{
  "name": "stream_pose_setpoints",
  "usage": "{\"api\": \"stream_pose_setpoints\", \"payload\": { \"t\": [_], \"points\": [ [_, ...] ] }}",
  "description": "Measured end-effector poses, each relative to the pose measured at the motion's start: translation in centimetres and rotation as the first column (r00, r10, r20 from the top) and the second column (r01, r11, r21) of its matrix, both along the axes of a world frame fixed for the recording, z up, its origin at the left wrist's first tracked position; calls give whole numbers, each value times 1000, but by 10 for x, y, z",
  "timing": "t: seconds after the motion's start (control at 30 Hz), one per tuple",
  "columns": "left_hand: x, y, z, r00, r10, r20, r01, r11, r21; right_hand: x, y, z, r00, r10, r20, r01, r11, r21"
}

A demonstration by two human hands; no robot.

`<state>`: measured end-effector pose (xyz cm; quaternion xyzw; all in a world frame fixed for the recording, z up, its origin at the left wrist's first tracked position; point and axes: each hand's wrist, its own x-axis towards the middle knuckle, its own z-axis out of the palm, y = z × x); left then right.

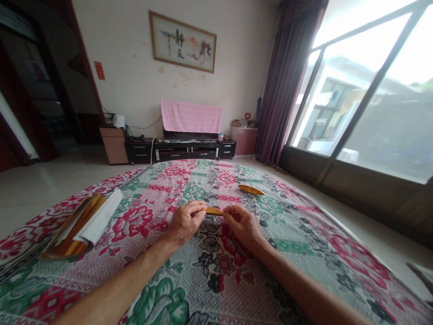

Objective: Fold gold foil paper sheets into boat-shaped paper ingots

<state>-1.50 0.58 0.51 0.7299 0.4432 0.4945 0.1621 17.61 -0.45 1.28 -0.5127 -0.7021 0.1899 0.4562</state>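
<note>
Between my two hands stretches a narrow folded strip of gold paper (214, 211), just above the flowered cloth. My left hand (187, 221) pinches its left end between thumb and fingers. The right end is pinched by my right hand (244, 225), with its fingers curled. Beyond my right hand lies a boat-shaped piece of folded gold paper (251, 190), pointed at both ends. On the left rests an opened bundle of gold paper sheets (79, 221), with a white paper wrapper (100, 217) along its right side.
A red, green and grey patterned cloth (145, 253) covers the large table or bed in front of me. Farther off stand a black low cabinet (186, 152) and a screen under a pink cloth (191, 118). Purple curtains (287, 81) hang beside the window on the right.
</note>
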Motion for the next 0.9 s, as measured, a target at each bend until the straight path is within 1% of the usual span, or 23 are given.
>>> {"api": "stream_pose_setpoints", "payload": {
  "t": [0.17,0.33,0.53,0.67,0.73,0.8,0.9],
  "points": [
    [2,-3,1,1000,4,-12,-4,1000,-8,-1,2,-3,1000,-17,-19,17,1000,-15],
    [4,-7,4,999,6,-44,-6,1000,6,-2,-2,0,999,-44,3,44,999,-9],
    [3,-6,3,999,23,-28,-23,1000,-9,-4,-7,4,1000,18,21,-19,999,43],
    [3,-6,1,999,12,-36,-12,1000,12,-4,-5,0,1000,16,-8,-15,998,60],
    [4,-6,2,999,9,-38,-8,1000,28,-3,-2,-3,998,28,-54,-25,999,47],
    [4,-6,2,999,9,-35,-7,999,40,-2,0,-7,988,77,-138,-79,997,-11],
    [5,-7,3,1000,5,-27,-4,999,45,-2,4,-10,943,183,-277,-218,970,-103]
  ]
}}
